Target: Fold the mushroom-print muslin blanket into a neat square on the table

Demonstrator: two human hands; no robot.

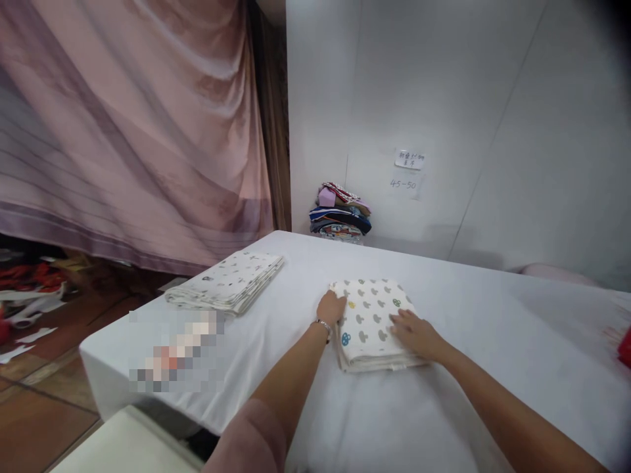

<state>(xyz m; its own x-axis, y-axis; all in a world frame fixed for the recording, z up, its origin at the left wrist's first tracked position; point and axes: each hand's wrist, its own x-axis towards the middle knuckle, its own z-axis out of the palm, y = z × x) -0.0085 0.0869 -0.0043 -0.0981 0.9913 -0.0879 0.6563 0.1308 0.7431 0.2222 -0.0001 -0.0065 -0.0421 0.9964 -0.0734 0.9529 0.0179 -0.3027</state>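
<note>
A folded white cloth [372, 322] with grey, yellow, green and blue mushroom prints lies on the white-covered table [305, 256]. My left hand [330, 307], with a bracelet at the wrist, rests at its left edge; the fingertips touch the cloth and the thumb side is hard to see. On the cloth's right part lies my right hand [418, 334], palm down with its fingers spread. Neither hand lifts the cloth. Farther left, a stack of folded white cloth [229, 281] with small dark prints sits near the table's left edge.
Behind the table, a pile of folded coloured fabrics [340, 213] stands against the white wall. Two paper notes [407, 171] are on that wall. A blurred-out item [177, 351] lies at the table's left front. A pale surface [123, 447] is below it. Something red [625, 348] shows at far right.
</note>
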